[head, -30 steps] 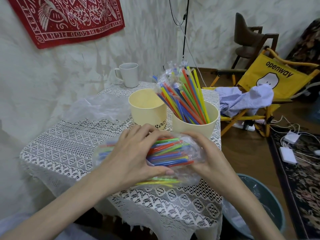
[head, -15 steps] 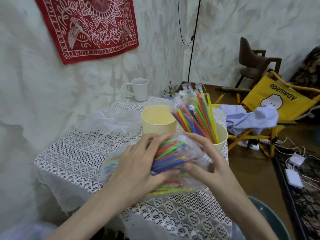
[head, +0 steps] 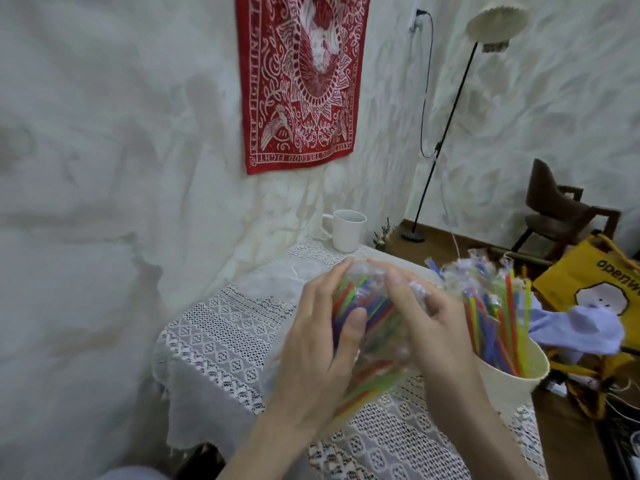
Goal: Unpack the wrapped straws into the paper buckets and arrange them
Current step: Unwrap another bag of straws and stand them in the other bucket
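Wrapped straws [head: 367, 341] motion-blurred, half hidden behind both hands

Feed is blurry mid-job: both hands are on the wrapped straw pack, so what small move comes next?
Probably pull the plastic apart at the top. Both the left hand and right hand grip the wrapped straw pack, wrap apparently still on, beside the paper bucket holding straws.

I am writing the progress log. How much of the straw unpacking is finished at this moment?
Partly done. One paper bucket at the right already stands full of coloured straws, some with plastic wrap at their tops. In hand: the left hand and right hand both grip a wrapped bundle of straws above the table. Left: get it out of the wrap, place it, arrange. The second bucket is hidden now.
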